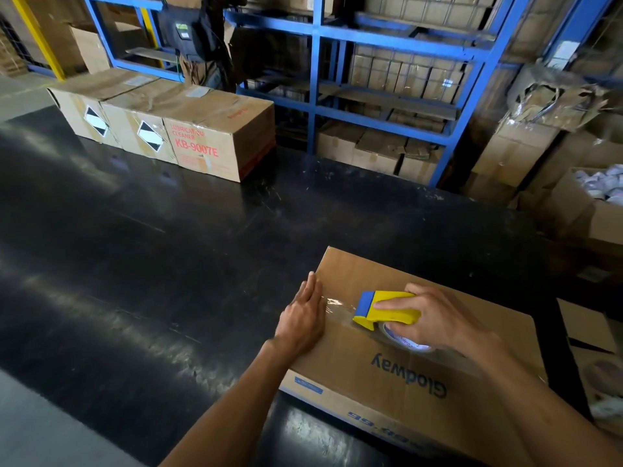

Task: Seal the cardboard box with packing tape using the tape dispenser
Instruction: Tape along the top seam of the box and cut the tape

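A closed cardboard box [401, 375] printed "Glodway" lies on the black table at lower right. My right hand [438, 315] grips a yellow and blue tape dispenser [384, 308] resting on the box top near its left end. A roll of tape [404, 342] shows under my palm. A strip of clear tape [340, 306] stretches from the dispenser to the box's left edge. My left hand [305, 318] lies flat with fingers together against that left edge, pressing the tape's end down the side.
The black table [168, 251] stretches left and ahead. A row of three sealed cartons [168, 126], one marked "KB-9007E", stands at its far side. Blue shelving [371, 96] with stacked boxes stands behind. More open cartons [573, 203] crowd the right side.
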A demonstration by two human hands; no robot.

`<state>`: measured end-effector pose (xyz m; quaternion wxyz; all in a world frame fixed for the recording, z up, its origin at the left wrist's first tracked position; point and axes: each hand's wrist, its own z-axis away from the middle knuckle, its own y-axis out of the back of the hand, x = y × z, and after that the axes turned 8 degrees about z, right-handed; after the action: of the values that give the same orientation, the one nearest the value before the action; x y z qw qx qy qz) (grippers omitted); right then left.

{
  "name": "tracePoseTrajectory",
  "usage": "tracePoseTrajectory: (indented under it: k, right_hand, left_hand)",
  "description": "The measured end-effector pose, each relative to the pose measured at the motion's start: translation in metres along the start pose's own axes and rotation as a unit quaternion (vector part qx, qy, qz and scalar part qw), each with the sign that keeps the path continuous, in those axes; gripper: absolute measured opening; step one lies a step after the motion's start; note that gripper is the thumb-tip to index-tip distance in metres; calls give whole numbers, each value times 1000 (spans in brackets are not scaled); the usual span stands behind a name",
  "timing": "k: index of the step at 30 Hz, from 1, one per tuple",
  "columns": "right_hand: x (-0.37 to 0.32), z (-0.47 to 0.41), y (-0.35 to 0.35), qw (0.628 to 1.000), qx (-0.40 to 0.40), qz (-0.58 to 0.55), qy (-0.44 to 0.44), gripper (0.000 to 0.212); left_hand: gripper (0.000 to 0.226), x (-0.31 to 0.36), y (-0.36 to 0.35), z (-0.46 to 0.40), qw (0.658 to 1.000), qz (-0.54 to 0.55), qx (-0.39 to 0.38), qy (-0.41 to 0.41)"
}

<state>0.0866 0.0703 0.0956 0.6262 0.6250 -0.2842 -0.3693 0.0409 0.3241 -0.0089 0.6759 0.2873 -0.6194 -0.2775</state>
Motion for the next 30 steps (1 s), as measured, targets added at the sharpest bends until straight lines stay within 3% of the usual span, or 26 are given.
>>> tracePoseTrajectory:
  k: [5,9,12,15,18,30]
  right_hand:
    - [0,-4,0,999,-18,28,11,49]
    - [-2,-7,0,999,-21,39,18,44]
    - [0,-9,-1,998,-29,46,16,44]
    - [2,-11,2,998,-52,46,11,44]
    - [0,-15,7,996,-73,47,19,43]
    - [23,9,20,991,-112,70,23,48]
  left_hand:
    - [67,-11,9,-7,996,6,-85,2]
    - [74,0,12,-14,981,-185,8,-56]
    - [75,16,13,-28,968,-218,1,-124]
    - [67,15,-3,-39,985,-156,-35,-63]
    - [70,13,-12,-43,983,-178,-46,-16]
    - [71,11,-14,-42,982,-187,-33,-14]
